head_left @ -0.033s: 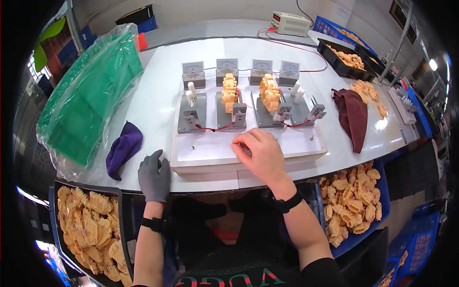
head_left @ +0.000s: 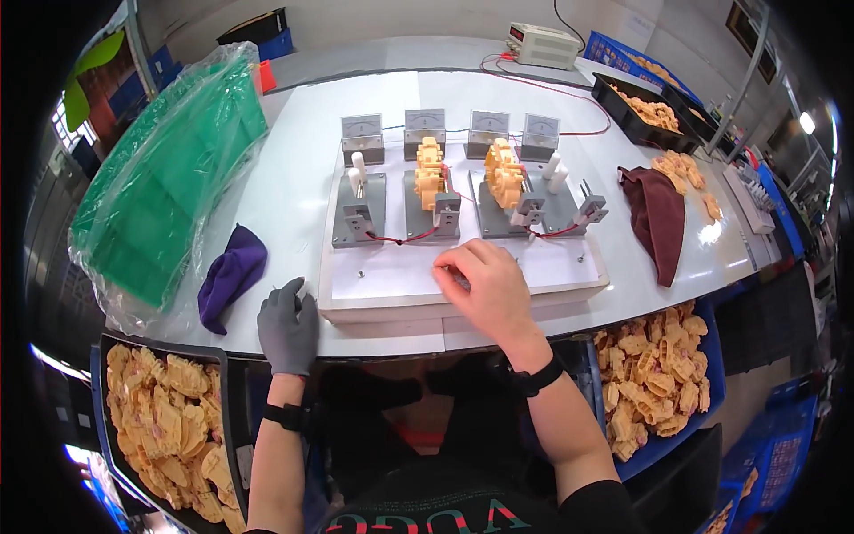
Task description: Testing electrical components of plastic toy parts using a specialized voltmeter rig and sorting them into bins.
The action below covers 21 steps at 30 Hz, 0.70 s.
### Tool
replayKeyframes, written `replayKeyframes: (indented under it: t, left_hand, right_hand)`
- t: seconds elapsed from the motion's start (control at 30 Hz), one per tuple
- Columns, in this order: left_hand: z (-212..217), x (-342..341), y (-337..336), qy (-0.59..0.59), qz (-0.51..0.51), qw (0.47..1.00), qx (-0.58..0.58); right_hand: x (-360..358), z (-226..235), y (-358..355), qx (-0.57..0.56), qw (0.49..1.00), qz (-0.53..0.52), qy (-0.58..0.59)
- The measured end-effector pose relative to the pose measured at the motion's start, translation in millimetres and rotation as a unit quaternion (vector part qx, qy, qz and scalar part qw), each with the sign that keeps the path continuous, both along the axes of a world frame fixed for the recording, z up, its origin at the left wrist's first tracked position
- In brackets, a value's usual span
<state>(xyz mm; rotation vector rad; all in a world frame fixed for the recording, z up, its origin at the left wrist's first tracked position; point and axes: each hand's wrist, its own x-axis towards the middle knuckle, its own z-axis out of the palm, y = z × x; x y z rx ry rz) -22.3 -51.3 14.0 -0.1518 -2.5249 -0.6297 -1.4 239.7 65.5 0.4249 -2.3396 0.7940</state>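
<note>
My left hand, in a grey glove, rests on the table's front edge beside the white board, fingers stretched forward and holding nothing I can see. My bare right hand lies on the front of the white board, its fingers loosely curled in with nothing visible between thumb and forefinger. Beyond it, grey metal test fixtures stand in a row. Two cream plastic gear-like assemblies are upright on the middle fixtures. Red wires link the fixtures, and several small dial meters stand behind them.
Bins of cream plastic parts flank me below the table. A purple cloth and a plastic-wrapped green crate lie left. To the right are a maroon cloth, loose parts and a black tray. A power supply stands behind.
</note>
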Motion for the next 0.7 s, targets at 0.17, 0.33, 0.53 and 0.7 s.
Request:
replayKeyframes:
  t: [0.17,0.33,0.53,0.7]
  left_hand:
    - [-3.4,0.1,-1.3,0.000,-0.002,1.000,0.004]
    - [-0.6,2.9,-2.6,-0.009,0.000,1.000,0.004]
    - [-7.8,-3.8,3.2,-0.020,-0.019,1.000,-0.012]
    - [-20.1,-0.7,-23.5,-0.020,-0.047,0.999,0.013]
  right_hand:
    - [0.3,-0.4,-0.2,0.003,1.000,0.002,0.005]
    - [1.7,0.9,-1.7,0.003,1.000,0.002,0.001]
    - [1.9,-1.8,7.1,-0.018,1.000,0.002,-0.001]
    - [-5.7,-4.1,-1.6,-0.035,0.999,0.021,0.009]
